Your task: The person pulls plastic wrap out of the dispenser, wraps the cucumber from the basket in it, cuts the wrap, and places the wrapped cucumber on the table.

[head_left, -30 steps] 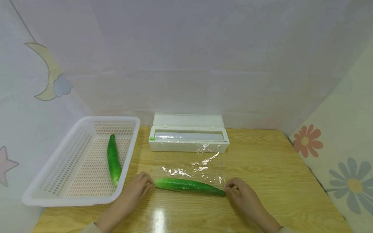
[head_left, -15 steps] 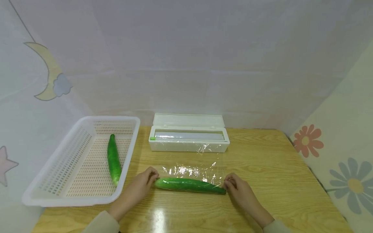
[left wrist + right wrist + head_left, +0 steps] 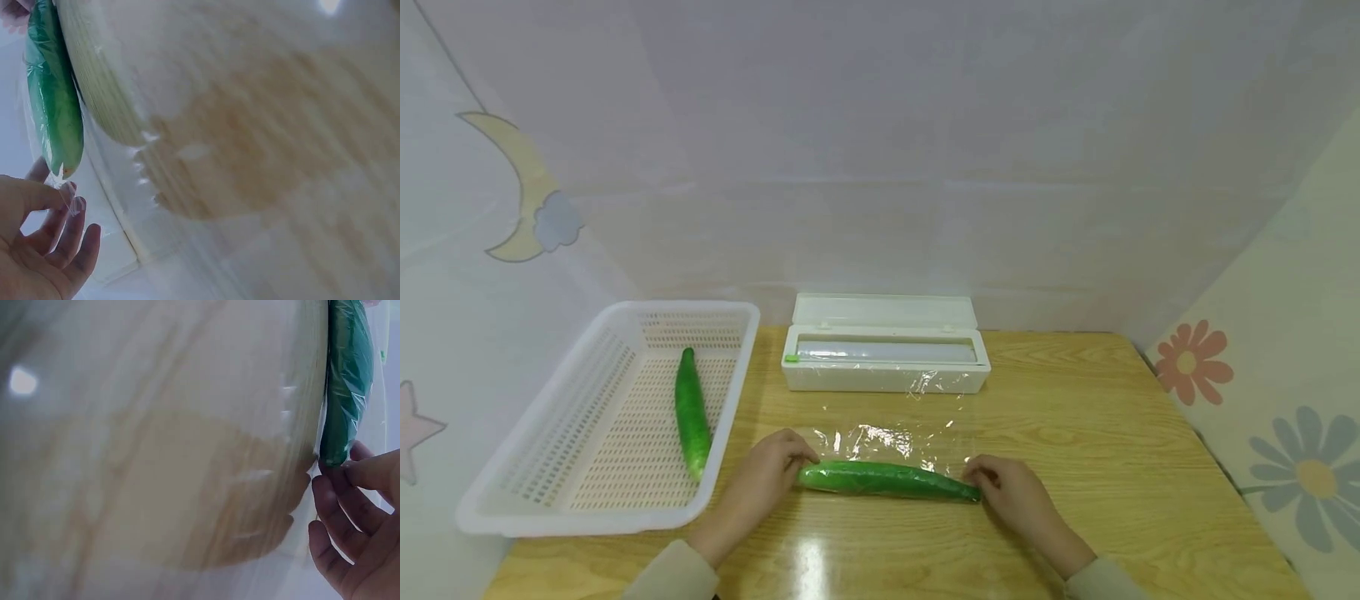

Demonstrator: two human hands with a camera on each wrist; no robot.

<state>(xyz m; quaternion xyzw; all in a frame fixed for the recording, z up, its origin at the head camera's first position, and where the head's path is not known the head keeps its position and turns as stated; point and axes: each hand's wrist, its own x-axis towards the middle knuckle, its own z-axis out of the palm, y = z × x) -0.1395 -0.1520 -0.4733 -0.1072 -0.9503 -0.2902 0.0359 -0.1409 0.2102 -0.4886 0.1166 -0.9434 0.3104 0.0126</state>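
A long green cucumber (image 3: 887,481) lies crosswise on the table, with clear plastic wrap (image 3: 880,437) over it. In the left wrist view the wrap clings shinily to the cucumber (image 3: 55,106). My left hand (image 3: 767,471) is at the pale end, where thumb and finger pinch a bit of wrap (image 3: 70,199) just past the tip. At the dark, narrow end, my right hand (image 3: 1011,492) has its thumb and fingers together. The right wrist view has those fingertips against the cucumber's tip (image 3: 334,453), pinching the wrap there.
Behind the cucumber stands a white cling film box (image 3: 883,379), lid up, film running from its roll to the cucumber. A green slider (image 3: 792,358) sits at its left. A white plastic basket (image 3: 602,522) on the left holds another cucumber (image 3: 692,417).
My left hand has moved slightly right and away, closer over the pale end. The right hand has shifted a little left. The wrap's glints have changed and the cucumber's dark end has turned slightly away.
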